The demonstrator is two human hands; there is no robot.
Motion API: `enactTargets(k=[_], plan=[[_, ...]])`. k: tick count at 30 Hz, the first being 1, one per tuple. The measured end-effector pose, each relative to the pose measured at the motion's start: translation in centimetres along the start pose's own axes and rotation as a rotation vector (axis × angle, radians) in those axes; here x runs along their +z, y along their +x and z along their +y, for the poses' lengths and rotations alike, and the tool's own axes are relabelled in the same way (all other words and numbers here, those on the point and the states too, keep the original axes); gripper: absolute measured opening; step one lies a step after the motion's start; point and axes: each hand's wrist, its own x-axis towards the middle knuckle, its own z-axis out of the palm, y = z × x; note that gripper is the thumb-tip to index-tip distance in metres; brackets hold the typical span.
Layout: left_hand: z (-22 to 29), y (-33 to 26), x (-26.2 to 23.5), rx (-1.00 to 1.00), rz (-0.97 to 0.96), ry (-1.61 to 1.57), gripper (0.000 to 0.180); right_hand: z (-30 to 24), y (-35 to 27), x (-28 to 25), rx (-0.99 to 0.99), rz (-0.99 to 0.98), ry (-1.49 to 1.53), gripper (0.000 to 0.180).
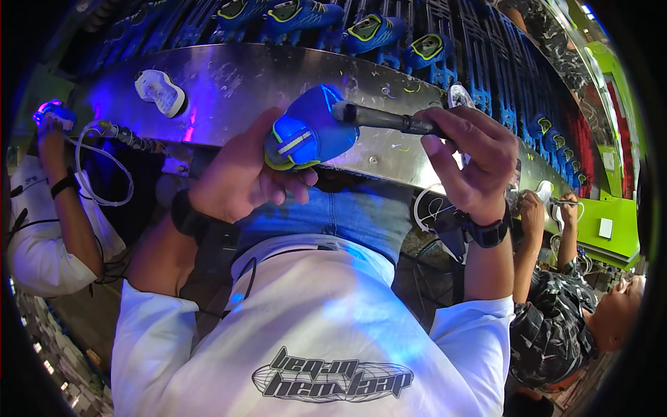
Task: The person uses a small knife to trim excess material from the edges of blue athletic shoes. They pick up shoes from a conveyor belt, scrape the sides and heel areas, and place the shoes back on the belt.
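Note:
My left hand (240, 174) grips a blue shoe upper (309, 128) with yellow-green trim, held heel toward me above my lap. My right hand (472, 160) is closed around a dark pen-like tool (385, 118) whose tip touches the top of the shoe. Both hands hover just in front of a curved metal work surface (278, 76). Black wristbands sit on both my wrists.
A white shoe sole (160, 90) lies on the metal surface at left. Blue shoes (368, 31) ride on a dark rack beyond it. A co-worker's hand (52, 132) works at far left; another person (563, 292) sits at right. White cables (104, 167) hang at left.

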Motion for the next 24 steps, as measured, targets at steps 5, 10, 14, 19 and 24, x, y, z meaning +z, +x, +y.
enactTargets(k=[5, 10, 14, 19, 24], plan=[[-0.6, -0.1, -0.1, -0.048, 0.015, -0.008, 0.062, 0.5, -0.3, 0.1, -0.02, -0.006, 0.005, 0.029], [-0.9, 0.2, -0.6, -0.129, -0.077, -0.159, 0.064, 1.0, -0.9, 0.9, -0.018, 0.049, 0.042, 0.028], [-1.3, 0.2, -1.1, -0.162, -0.167, -0.286, 0.061, 1.2, -1.3, 1.6, -0.005, 0.071, 0.067, 0.027], [-1.7, 0.0, -1.2, -0.191, -0.273, -0.441, 0.054, 1.3, -1.9, 2.3, 0.029, 0.089, 0.121, 0.026], [-2.3, 0.4, -1.7, -0.212, -0.358, -0.551, 0.049, 1.7, -2.9, 3.0, 0.067, 0.089, 0.171, 0.025]])
